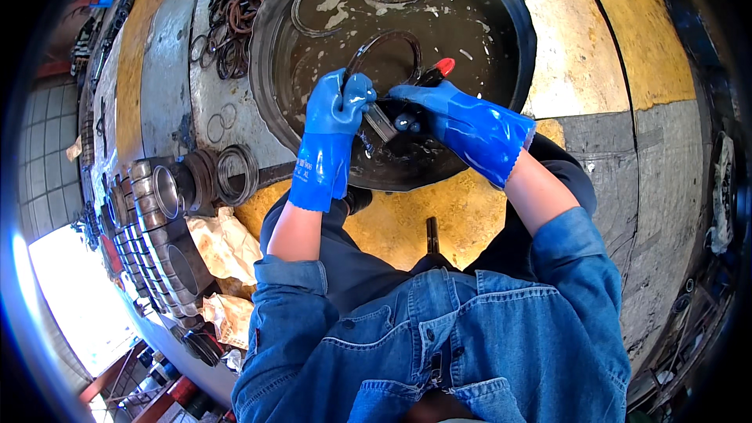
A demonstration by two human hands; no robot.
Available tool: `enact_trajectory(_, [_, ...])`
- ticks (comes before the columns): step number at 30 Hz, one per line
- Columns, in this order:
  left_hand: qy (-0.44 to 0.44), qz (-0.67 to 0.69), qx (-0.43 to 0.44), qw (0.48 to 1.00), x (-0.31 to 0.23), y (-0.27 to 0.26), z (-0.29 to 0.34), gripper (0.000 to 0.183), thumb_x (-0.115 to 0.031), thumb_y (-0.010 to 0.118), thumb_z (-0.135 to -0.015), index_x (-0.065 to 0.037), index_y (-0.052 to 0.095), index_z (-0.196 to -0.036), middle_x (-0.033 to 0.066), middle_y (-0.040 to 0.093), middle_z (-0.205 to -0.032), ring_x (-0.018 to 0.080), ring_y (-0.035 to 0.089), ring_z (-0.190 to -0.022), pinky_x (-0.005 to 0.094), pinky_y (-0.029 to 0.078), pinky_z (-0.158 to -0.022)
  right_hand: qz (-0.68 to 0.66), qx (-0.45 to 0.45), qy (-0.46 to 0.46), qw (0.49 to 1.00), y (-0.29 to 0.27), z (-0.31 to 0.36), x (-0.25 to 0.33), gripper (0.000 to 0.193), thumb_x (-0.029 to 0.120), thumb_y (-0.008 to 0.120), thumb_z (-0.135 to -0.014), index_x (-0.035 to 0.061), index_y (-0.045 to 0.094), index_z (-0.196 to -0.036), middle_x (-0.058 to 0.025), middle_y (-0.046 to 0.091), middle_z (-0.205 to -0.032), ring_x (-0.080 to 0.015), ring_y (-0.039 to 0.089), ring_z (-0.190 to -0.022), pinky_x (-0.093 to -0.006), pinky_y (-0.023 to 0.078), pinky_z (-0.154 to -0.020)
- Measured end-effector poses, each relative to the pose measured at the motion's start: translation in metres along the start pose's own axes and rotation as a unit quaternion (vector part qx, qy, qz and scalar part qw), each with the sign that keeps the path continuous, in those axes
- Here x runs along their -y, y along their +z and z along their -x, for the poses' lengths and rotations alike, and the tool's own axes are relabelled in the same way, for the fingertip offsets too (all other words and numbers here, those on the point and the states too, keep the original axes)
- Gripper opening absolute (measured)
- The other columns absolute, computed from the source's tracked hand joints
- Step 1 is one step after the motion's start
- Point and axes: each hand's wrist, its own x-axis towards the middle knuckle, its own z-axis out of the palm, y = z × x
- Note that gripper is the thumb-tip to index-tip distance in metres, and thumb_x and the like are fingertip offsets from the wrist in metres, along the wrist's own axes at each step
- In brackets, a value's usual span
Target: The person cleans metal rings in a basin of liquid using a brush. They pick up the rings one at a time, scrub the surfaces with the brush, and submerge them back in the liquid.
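Both my hands wear blue rubber gloves and are over a round black tub (pixel 264 70) of murky brown liquid. My left hand (pixel 335 106) is closed, its fingers pinched on the left side of a dark, wet metal ring (pixel 389 36). My right hand (pixel 442 110) is closed around a black-handled tool with a red end (pixel 444 67); the tool's working end is hidden. Between the gloves, a flat grey metal piece (pixel 381 122) slants downward; I cannot tell whether it belongs to the ring or the tool. Several thin rings (pixel 395 0) lie in the liquid at the far side.
A heap of dark and rusty rings (pixel 239 8) lies left of the tub. Wide metal cylinders (pixel 153 223) stand in rows nearer on the left, with loose rings (pixel 236 174) and crumpled brown paper (pixel 223 247) beside them. Worn yellow and grey floor plates (pixel 599 39) extend to the right.
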Motion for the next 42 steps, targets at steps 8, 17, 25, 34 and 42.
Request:
enact_trajectory(8, [-0.041, 0.042, -0.013, 0.998, -0.009, 0.001, -0.001, 0.026, -0.024, 0.065, -0.103, 0.001, 0.065, -0.108, 0.0081, 0.070, -0.089, 0.0143, 0.068, -0.076, 0.0282, 0.053, -0.062, 0.548, -0.185, -0.160, 0.800, -0.001, 0.005, 0.013, 0.023, 0.032, 0.068, -0.091, 0.0174, 0.076, -0.108, -0.0163, 0.075, -0.104, -0.0394, 0.071, -0.097, -0.0456, 0.058, -0.084])
enact_trajectory(17, [-0.100, -0.029, -0.011, 0.994, 0.001, -0.011, -0.006, 0.026, -0.027, 0.067, -0.103, -0.002, 0.065, -0.107, 0.0068, 0.069, -0.091, 0.0138, 0.067, -0.076, 0.0278, 0.053, -0.061, 0.641, -0.153, -0.518, 0.545, 0.006, 0.009, 0.008, 0.042, 0.016, 0.071, -0.086, 0.0159, 0.066, -0.127, -0.0150, 0.069, -0.130, -0.0309, 0.074, -0.074, -0.0384, 0.063, -0.068])
enact_trajectory(25, [-0.051, 0.048, -0.006, 0.998, -0.007, -0.005, -0.004, 0.027, -0.026, 0.067, -0.102, 0.000, 0.065, -0.110, 0.0076, 0.069, -0.089, 0.0143, 0.068, -0.077, 0.0277, 0.054, -0.063, 0.479, -0.205, -0.174, 0.836, -0.014, -0.015, 0.010, 0.029, 0.034, 0.065, -0.091, 0.0102, 0.075, -0.105, -0.0184, 0.076, -0.100, -0.0346, 0.074, -0.096, -0.0431, 0.057, -0.085])
enact_trajectory(34, [-0.022, 0.066, -0.064, 0.996, -0.002, 0.004, 0.001, 0.032, -0.025, 0.065, -0.104, 0.004, 0.064, -0.117, 0.0103, 0.071, -0.091, 0.0146, 0.069, -0.078, 0.0284, 0.056, -0.066, 0.054, 0.036, -0.104, 0.992, -0.020, -0.016, -0.021, 0.029, 0.022, 0.074, -0.093, 0.0000, 0.074, -0.112, -0.0128, 0.076, -0.090, -0.0185, 0.072, -0.075, -0.0298, 0.055, -0.070])
enact_trajectory(42, [0.013, 0.014, -0.007, 1.000, 0.002, -0.004, 0.001, 0.030, -0.023, 0.064, -0.104, 0.003, 0.063, -0.118, 0.0103, 0.070, -0.096, 0.0145, 0.068, -0.078, 0.0279, 0.056, -0.069, 0.218, 0.005, -0.055, 0.974, -0.008, -0.001, 0.004, 0.042, 0.042, 0.076, -0.088, 0.0019, 0.074, -0.101, -0.0131, 0.074, -0.085, -0.0212, 0.072, -0.082, -0.0337, 0.057, -0.078])
